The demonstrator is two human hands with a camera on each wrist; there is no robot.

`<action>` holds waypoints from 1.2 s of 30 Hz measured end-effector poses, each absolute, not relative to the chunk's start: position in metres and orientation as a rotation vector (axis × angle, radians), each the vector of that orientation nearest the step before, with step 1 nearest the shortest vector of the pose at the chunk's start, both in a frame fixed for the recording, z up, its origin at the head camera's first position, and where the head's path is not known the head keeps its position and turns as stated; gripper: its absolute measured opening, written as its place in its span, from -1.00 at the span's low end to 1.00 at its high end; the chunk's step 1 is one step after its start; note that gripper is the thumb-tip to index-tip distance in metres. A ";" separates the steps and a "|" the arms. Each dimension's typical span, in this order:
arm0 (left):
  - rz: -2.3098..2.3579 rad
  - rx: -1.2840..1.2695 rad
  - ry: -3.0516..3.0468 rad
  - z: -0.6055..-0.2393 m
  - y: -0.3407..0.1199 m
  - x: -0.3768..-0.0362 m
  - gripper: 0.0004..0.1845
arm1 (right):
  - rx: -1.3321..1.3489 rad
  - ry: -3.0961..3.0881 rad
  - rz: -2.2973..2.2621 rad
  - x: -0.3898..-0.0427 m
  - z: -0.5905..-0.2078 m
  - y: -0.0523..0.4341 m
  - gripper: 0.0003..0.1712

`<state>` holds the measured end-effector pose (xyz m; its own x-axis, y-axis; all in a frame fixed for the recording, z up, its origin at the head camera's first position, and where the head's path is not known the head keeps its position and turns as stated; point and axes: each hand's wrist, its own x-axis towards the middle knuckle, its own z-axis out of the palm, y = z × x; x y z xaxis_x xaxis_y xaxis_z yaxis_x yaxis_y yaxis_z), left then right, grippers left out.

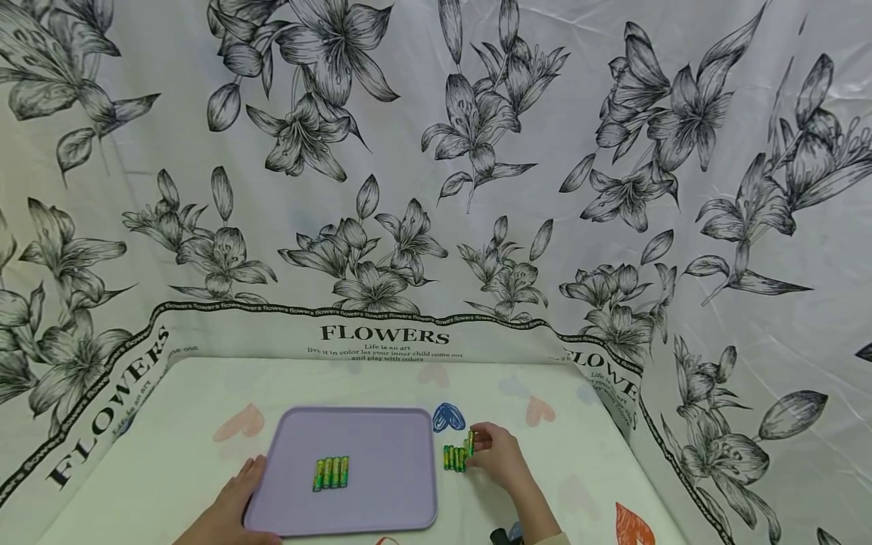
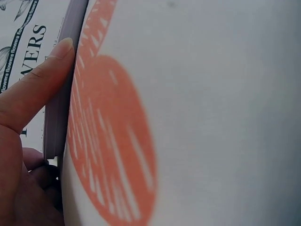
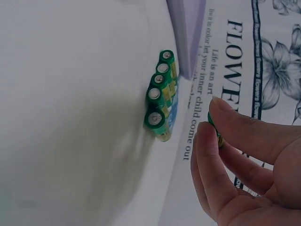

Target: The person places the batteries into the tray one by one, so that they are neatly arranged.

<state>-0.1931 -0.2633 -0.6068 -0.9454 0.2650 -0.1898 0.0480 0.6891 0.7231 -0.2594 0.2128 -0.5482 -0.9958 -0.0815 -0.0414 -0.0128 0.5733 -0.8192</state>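
Four batteries (image 1: 331, 473) lying side by side on purple tray (image 1: 341, 511); right hand (image 1: 496, 454) pinching one battery (image 3: 214, 128) just right of tray beside remaining row (image 1: 453, 457) on worktop (image 1: 170, 462); left hand (image 1: 235, 507), fingers straight, steadying tray's left edge.

The person's left hand (image 1: 228, 509) is bare, with no ring, glove or watch showing. In the left wrist view its fingers (image 2: 35, 87) carry a short, rounded, unpainted nail at the tip. The right hand (image 1: 499, 456) is bare too; its fingertips (image 3: 207, 141) show plain creased knuckles just behind them and no jewellery. Behind the right hand's fingers, at the wrist, a pale cream sleeve (image 1: 553, 539) edge begins, and a small dark strap or device (image 1: 502, 535) sits just beside it, too cropped to identify.
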 end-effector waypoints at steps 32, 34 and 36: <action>1.132 0.346 2.647 -0.609 -0.266 -0.194 0.30 | -0.269 2.665 -1.492 -0.255 -0.533 0.145 -0.33; 1.121 0.357 2.668 -0.609 -0.265 -0.194 0.30 | -0.286 2.659 -1.507 -0.256 -0.531 0.141 -0.32; 1.114 0.367 2.683 -0.609 -0.265 -0.194 0.30 | -0.296 2.651 -1.523 -0.256 -0.529 0.136 -0.32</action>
<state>-0.1935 -0.2649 -0.6092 -0.9464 0.3073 -0.0997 0.1464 0.6829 0.7156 -0.2560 0.1359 -0.5290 -0.9790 -0.2008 0.0353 -0.1317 0.4904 -0.8615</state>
